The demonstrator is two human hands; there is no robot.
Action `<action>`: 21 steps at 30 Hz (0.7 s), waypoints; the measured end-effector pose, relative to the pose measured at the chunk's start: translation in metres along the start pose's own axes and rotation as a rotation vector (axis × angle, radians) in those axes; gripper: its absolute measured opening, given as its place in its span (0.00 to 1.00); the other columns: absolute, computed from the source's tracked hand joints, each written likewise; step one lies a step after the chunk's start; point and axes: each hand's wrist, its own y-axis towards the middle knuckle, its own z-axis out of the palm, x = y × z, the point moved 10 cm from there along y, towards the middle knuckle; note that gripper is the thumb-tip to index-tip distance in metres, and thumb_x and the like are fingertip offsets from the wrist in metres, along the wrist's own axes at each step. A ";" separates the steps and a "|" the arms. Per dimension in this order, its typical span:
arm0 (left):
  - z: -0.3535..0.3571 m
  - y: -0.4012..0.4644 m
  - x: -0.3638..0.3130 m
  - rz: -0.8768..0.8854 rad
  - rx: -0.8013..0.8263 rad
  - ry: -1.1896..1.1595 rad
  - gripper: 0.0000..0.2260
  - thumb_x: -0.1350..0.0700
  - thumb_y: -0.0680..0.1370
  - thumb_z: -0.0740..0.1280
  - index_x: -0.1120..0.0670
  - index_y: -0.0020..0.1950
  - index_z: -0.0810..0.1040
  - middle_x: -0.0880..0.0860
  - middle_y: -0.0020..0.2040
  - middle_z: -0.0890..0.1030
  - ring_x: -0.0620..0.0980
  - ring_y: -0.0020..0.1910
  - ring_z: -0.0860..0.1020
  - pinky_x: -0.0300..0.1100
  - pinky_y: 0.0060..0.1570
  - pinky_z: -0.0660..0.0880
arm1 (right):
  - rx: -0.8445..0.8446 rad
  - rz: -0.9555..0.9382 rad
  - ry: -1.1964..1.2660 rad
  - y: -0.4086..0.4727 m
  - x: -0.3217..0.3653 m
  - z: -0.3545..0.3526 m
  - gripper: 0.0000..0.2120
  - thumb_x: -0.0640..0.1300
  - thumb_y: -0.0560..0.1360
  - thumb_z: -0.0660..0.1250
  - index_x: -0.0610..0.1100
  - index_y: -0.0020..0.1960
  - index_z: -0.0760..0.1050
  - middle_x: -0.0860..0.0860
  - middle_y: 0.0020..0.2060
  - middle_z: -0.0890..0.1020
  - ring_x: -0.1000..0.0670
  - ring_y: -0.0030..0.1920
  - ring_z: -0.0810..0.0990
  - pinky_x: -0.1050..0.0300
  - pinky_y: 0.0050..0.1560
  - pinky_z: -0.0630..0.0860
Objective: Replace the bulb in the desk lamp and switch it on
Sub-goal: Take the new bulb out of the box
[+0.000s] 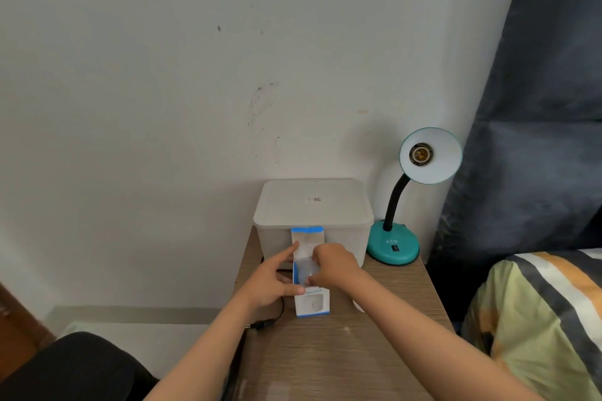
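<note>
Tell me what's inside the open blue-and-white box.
A pale, rounded bulb shows at the mouth of the box, with the right hand on it. Its base is hidden by the box and fingers.

Sitting on the surface (342, 352) are one desk lamp (394, 246), one lidded plastic box (312, 208), one bulb carton (311, 301) and two hands (272, 283).

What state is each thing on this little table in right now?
Desk lamp: upright, off, shade tilted toward the camera.
Lamp socket: empty, no bulb.
Bulb box: standing on the table, top flap open.
New bulb: partly out of the box.
Left hand: steadying the box.
Right hand: gripping the bulb.
Plastic container: lid shut.
Plug: lying loose on the table.
</note>
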 end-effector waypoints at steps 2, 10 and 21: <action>-0.001 -0.001 -0.001 0.007 -0.006 -0.008 0.42 0.60 0.67 0.77 0.44 0.74 0.58 0.47 0.66 0.71 0.42 0.39 0.82 0.31 0.42 0.76 | -0.014 0.000 0.038 0.002 -0.001 0.000 0.23 0.52 0.65 0.74 0.43 0.55 0.74 0.47 0.51 0.80 0.46 0.52 0.78 0.53 0.48 0.75; 0.000 -0.003 -0.004 0.011 -0.041 -0.018 0.42 0.59 0.67 0.77 0.45 0.75 0.58 0.49 0.70 0.68 0.40 0.36 0.81 0.31 0.39 0.75 | -0.236 -0.022 0.440 -0.018 -0.017 -0.029 0.26 0.50 0.62 0.73 0.48 0.58 0.72 0.51 0.53 0.74 0.53 0.51 0.75 0.59 0.49 0.74; -0.002 -0.015 -0.007 -0.017 -0.161 -0.001 0.33 0.56 0.68 0.76 0.50 0.68 0.65 0.51 0.70 0.68 0.45 0.49 0.79 0.34 0.42 0.75 | -0.355 -0.001 0.831 -0.048 -0.041 -0.051 0.12 0.53 0.72 0.62 0.46 0.41 0.77 0.50 0.39 0.79 0.53 0.39 0.75 0.57 0.40 0.71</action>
